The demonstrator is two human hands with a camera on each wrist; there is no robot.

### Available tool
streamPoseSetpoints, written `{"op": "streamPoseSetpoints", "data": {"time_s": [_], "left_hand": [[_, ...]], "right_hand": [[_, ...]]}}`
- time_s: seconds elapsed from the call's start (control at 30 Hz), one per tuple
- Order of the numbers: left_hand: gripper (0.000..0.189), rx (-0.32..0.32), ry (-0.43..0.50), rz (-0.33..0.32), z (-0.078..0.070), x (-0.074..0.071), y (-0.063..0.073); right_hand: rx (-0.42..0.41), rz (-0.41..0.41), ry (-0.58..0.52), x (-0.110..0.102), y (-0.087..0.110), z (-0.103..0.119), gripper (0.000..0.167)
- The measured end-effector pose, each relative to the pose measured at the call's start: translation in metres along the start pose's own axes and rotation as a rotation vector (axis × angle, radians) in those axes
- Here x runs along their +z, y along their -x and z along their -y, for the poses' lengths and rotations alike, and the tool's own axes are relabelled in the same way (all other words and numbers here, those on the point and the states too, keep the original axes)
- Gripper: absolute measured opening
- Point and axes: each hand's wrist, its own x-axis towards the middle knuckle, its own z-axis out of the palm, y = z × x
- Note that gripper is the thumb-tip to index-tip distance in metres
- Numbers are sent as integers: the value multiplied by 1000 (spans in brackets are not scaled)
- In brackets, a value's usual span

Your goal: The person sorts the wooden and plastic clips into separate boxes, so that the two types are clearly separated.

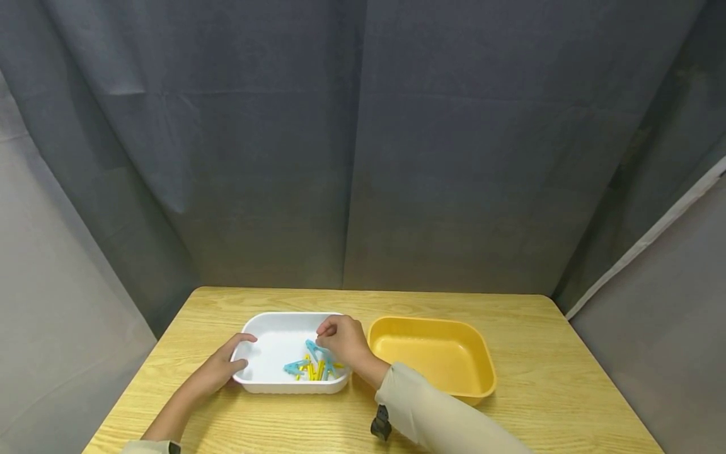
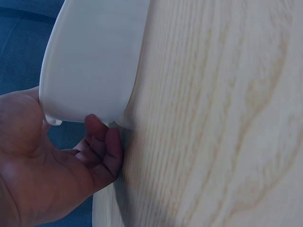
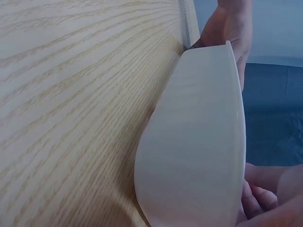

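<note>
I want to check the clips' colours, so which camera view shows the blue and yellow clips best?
The head view, because it looks down into the white tray, where the blue and yellow clips lie. Both wrist views show the tray's outer wall from the side, with no clips visible.

The right sleeve [image 1: 445, 413] is plain pale beige with a loose cuff, a small black device [image 1: 380, 424] showing beneath it. The left sleeve [image 1: 144, 447] matches in colour, with a dark piece [image 1: 174, 448] at its edge.

Clips [image 1: 312, 370] (blue, yellow) lie in a white tray [image 1: 272, 347].
</note>
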Motion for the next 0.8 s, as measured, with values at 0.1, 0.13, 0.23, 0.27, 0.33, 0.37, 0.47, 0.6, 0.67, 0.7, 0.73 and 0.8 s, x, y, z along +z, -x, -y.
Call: {"op": "streamPoseSetpoints", "data": {"time_s": [0.1, 0.13, 0.23, 0.27, 0.33, 0.37, 0.47, 0.6, 0.67, 0.7, 0.73, 0.8], "left_hand": [[51, 3, 4, -2, 1, 0, 1], [51, 5, 4, -2, 1, 0, 1], [51, 2, 5, 1, 0, -1, 2], [51, 9, 5, 1, -1, -1, 2], [51, 11, 4, 2, -2, -1, 2], [51, 8, 4, 3, -3, -1, 2], [51, 15, -5, 2, -4, -1, 3], [50, 19, -13, -1, -5, -1, 3], [49, 18, -9, 2, -6, -1, 4], [49, 20, -9, 3, -6, -1, 4], [49, 19, -8, 5, -6, -1, 4], [49, 17, -5, 9, -6, -1, 4]], "right_hand": [[6, 6, -5, 0, -1, 0, 12], [5, 8, -7, 0, -1, 0, 12], [8, 11, -10, 0, 0, 0, 12], [4, 10, -9, 1, 1, 0, 12], [1, 9, -8, 1, 2, 0, 12], [0, 8, -6, 1, 2, 1, 12], [-2, 13, -3, -1, 4, 1, 12], [-7, 21, -13, -4, 6, 3, 12], [-13, 23, -20, -5, 8, 4, 12], [-18, 25, -26, -6, 8, 4, 12], [-21, 29, -33, -7, 9, 4, 11], [-23, 36, -44, -8, 11, 4, 11]]}}
